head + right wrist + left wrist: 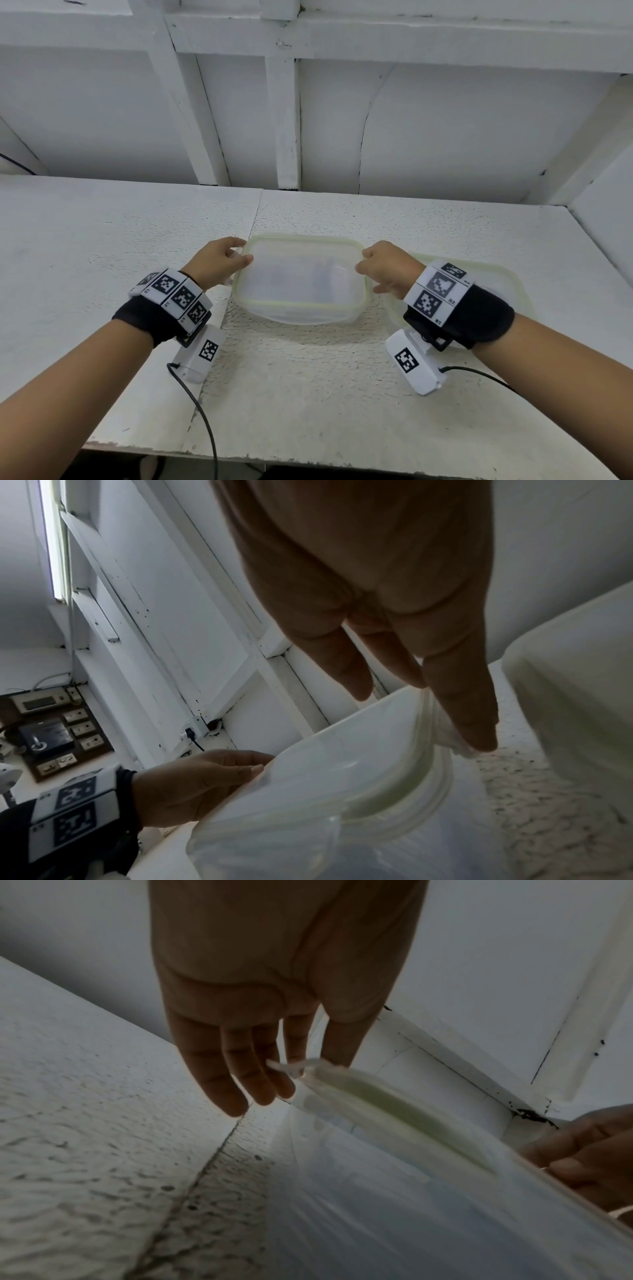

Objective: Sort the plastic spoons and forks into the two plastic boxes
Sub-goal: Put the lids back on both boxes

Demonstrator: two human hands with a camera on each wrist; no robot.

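Both forearms extend forward from the near edge, converging toward the centre. Each wrist carries a black strap with a white marker band and a white camera unit hanging below it.

The left hand (219,262) is at centre left, back facing up, wrist slightly bent. Its thumb and index finger pinch a lid (301,270) at the left edge; the other fingers (236,1080) extend nearly straight below.

The right hand (388,269) is at centre right, back facing up. Its thumb and fingers (462,710) pinch the lid's right edge.
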